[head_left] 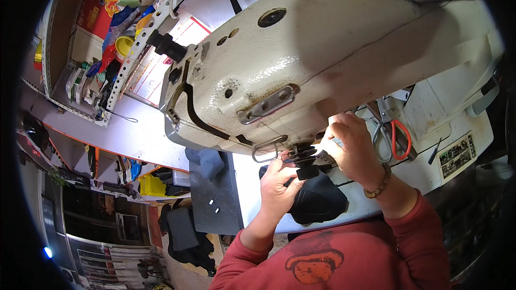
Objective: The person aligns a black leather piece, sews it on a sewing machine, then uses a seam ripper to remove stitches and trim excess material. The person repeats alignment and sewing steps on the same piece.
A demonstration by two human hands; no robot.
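A large cream sewing machine (333, 48) fills the upper part of the view, its needle area (303, 153) just above my hands. My left hand (280, 185) is closed, with thumb and fingers pinched beside the dark metal parts below the machine's head. Close on the other side, my right hand (352, 147) is closed with its fingers bent around a spot next to the needle area. What either hand grips is hidden or too small to name. A piece of black fabric (322, 204) lies on the machine bed under and between my hands.
Right of my right hand lie red-handled scissors (400, 138) and a small dark tool (434, 151). A picture plate (457, 156) is on the table's right. Black cloth pieces (207, 164) sit at the left near a dark board (215, 198). Cluttered shelves (115, 86) stand further left.
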